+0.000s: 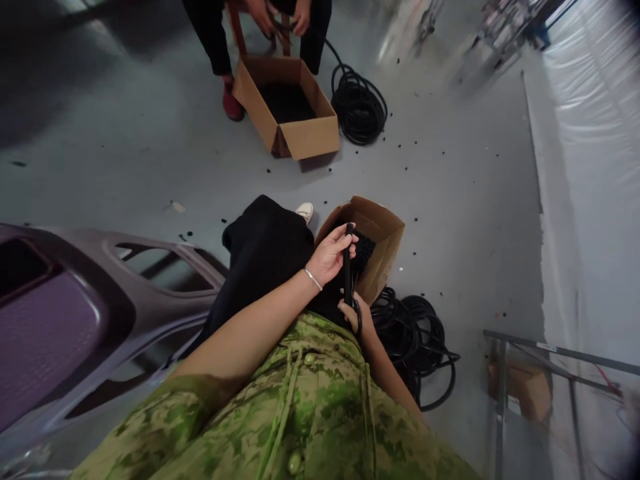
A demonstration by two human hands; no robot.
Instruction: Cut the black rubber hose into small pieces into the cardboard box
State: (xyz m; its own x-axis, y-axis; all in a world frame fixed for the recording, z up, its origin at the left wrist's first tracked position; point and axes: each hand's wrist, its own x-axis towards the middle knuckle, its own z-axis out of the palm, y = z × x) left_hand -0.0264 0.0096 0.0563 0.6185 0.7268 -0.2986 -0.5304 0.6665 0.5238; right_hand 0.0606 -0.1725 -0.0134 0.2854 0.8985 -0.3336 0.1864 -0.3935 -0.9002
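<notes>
A short length of black hose (347,267) is standing nearly upright over the person's lap, just in front of a small open cardboard box (385,233). The left hand (330,255) is curling closed around the hose's upper part, fingers wrapped over it and thumb pressing from the near side; a thin silver bracelet (313,279) is circling that wrist. The right hand (356,317) is closing on the hose's lower end, where a dark loop is showing at the fingers; whether that loop belongs to a tool cannot be told. The box, brown and matte with its flaps up, is holding a heap of small black pieces (364,250). Beside it, a coil of smooth black hose (415,333) is lying on the grey floor (450,200), which is sprinkled with black bits. The person is wearing a green camouflage shirt (300,413) and black trousers (265,247). A purple plastic chair (75,313) is standing to the left. Farther off, another seated person is working over a larger box (300,133) and a second coil (359,107).
</notes>
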